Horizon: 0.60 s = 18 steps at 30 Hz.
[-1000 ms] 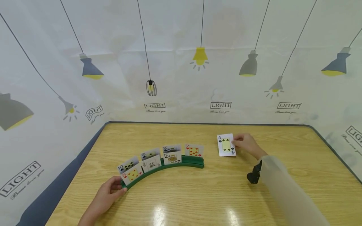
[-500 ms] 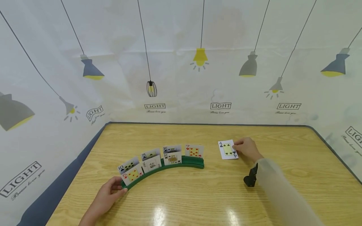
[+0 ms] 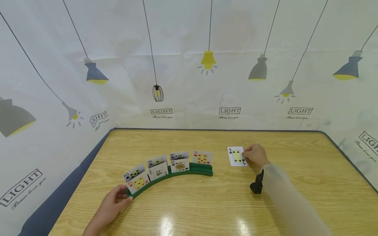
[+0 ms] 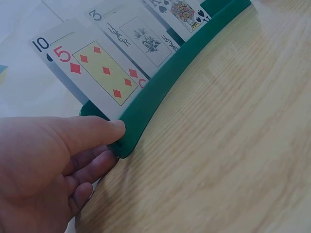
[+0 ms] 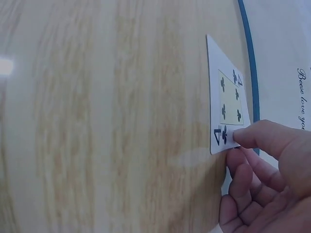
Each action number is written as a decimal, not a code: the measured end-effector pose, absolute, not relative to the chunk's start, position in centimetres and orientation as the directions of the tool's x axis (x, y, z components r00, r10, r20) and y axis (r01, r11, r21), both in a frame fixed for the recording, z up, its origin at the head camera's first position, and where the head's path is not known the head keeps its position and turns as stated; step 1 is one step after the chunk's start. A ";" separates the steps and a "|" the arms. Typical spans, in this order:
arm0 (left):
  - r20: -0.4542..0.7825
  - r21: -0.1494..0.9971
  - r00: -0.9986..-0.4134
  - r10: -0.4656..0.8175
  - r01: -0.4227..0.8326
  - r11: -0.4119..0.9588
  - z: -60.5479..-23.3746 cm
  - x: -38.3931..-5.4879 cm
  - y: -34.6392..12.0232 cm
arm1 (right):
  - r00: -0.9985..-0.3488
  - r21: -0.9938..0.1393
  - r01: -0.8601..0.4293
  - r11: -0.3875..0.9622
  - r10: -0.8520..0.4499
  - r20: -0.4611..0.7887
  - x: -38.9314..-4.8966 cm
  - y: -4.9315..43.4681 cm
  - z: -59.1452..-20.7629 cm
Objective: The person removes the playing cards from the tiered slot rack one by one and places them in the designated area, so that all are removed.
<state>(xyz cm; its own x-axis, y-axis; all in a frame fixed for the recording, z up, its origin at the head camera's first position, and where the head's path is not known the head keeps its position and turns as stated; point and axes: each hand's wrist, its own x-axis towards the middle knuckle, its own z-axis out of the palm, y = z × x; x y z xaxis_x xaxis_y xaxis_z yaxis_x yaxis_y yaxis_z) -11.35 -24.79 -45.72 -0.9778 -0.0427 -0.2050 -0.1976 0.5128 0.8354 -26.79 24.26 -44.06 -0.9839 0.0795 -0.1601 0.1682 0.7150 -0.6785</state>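
A curved green card holder (image 3: 189, 171) stands on the wooden table with playing cards upright in two rows. Its front row shows a five of diamonds (image 4: 104, 73), a joker (image 4: 146, 43) and a king (image 3: 180, 165). Behind them are a ten (image 3: 133, 172), a three (image 3: 156, 160), another king (image 3: 179, 154) and, at the right, a seven of hearts (image 3: 202, 158). My left hand (image 3: 113, 203) grips the holder's left end, thumb on its front. To the right of the holder, my right hand (image 3: 256, 156) pinches the right edge of a four of clubs (image 3: 236, 156), face up.
The table (image 3: 189, 213) has a dark blue edge along the back. Beyond it hangs a pale wall covering (image 3: 183, 65) printed with lamps. A black wrist device (image 3: 257, 184) sits on my right wrist, by a pale sleeve.
My right hand has lowered the four of clubs slightly toward me, then held it almost still. The left hand and the card holder have stayed in place.
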 end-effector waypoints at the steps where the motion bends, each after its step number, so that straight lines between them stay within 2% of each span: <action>1: -0.206 0.836 -0.978 -0.042 -0.198 0.512 -45.7 -11.4 -24.8 | -0.985 -0.679 0.166 0.715 0.080 -0.156 -26.7 24.2 -44.1; 12: -0.205 0.837 -0.978 -0.044 -0.198 0.510 -45.9 -11.3 -25.0 | -0.985 -0.667 0.169 0.726 0.105 -0.136 -26.4 23.9 -44.3; 18: -0.204 0.837 -0.978 -0.042 -0.196 0.511 -45.9 -11.3 -24.9 | -0.987 -0.704 0.157 0.692 0.088 -0.133 -26.4 24.2 -44.1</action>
